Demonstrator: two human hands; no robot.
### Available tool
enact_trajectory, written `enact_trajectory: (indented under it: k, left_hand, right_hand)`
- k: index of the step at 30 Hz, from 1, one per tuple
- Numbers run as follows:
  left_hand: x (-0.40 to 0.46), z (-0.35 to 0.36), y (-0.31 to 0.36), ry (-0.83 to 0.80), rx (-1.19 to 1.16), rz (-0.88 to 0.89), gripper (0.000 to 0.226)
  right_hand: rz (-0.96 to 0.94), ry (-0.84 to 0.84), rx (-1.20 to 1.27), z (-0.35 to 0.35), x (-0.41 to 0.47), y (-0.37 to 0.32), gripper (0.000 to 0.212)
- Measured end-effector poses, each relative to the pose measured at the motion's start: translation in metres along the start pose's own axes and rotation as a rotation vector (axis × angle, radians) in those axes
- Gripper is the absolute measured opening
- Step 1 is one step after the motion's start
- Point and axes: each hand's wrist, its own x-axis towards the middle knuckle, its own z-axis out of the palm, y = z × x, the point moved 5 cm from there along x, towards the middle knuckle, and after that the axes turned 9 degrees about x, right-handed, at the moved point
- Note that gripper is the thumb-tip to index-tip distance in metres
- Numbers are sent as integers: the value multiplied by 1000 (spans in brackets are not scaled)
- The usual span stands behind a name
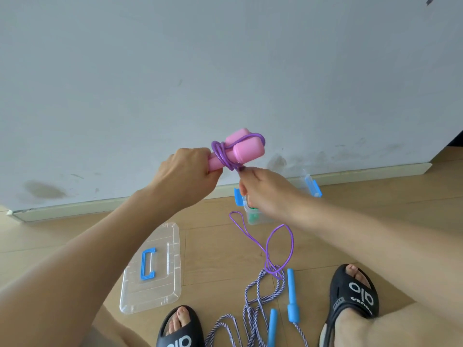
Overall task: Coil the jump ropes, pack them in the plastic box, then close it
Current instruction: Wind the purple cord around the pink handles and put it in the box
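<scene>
Pale wooden plank flooring (pixel 213 259) running up to a cream skirting board (pixel 112 205) under a scuffed, stained light grey wall (pixel 225 58). Lying flat on the planks at lower left, a clear plastic lid (pixel 152 269) with a blue handle (pixel 148 264), well apart from its box. Standing against the skirting, partly hidden behind the right forearm, the clear plastic box (pixel 258 216) with blue latches (pixel 238 196) hanging open at both ends, holding something green inside, too hidden to name. Gripping the two pink handles (pixel 240 149) of the purple jump rope (pixel 223 154) side by side above the floor, the left hand (pixel 188 171), fingers curled tightly round the lower ends, several purple turns already wound about them. Pinching the purple cord just below those turns, the right hand (pixel 265 191), with the loose remainder (pixel 275 246) trailing down in loops onto the planks. Sprawling uncoiled near the bottom, a purple-and-white braided rope (pixel 253 309) with two blue handles (pixel 292 296), the loose purple loops crossing over its upper end. Planted at either side of that rope, two feet in black slides (pixel 355 294).
</scene>
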Motion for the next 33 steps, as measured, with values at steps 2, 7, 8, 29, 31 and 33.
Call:
enact_trajectory:
  k: [2, 7, 8, 29, 31, 33]
  left_hand:
    - [5, 1, -4, -19, 74, -58, 29]
    - [6, 10, -8, -98, 266, -58, 28]
    - [5, 12, -7, -108, 312, -38, 27]
    - [-38, -27, 54, 161, -152, 375, 21]
    - [-31, -40, 42, 222, -228, 286, 20]
    - [-24, -47, 30, 230, -306, 173, 22]
  right_hand:
    - [-31, -19, -125, 9, -7, 0, 34]
    - [-304, 27, -572, 11, -28, -22, 25]
    - [-380, 53, -625, 8, -31, -31, 25]
    - [365, 48, -113, -45, 30, 28, 48]
    - [427, 19, -122, -37, 25, 38, 36]
    - [255, -108, 121, -22, 31, 37, 38]
